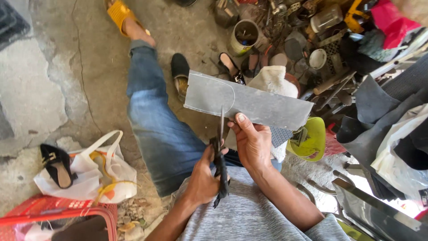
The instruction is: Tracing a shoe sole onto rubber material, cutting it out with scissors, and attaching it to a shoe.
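My right hand [253,145] pinches the lower edge of a flat grey sheet [263,105], held up over my lap. A rounded sole outline is drawn on the sheet's left end. My left hand [203,176] grips a pair of scissors [220,134] by handles wrapped in black cloth. The blades point up and meet the sheet's lower edge just left of my right thumb. My leg in blue jeans [156,129] stretches out below the sheet.
A white plastic bag [96,176] with a black shoe [55,163] on it lies at the left, beside a red basket [53,214]. Black shoes [179,71], a tin can [244,36], tool clutter and dark rubber sheets [379,107] fill the top and right.
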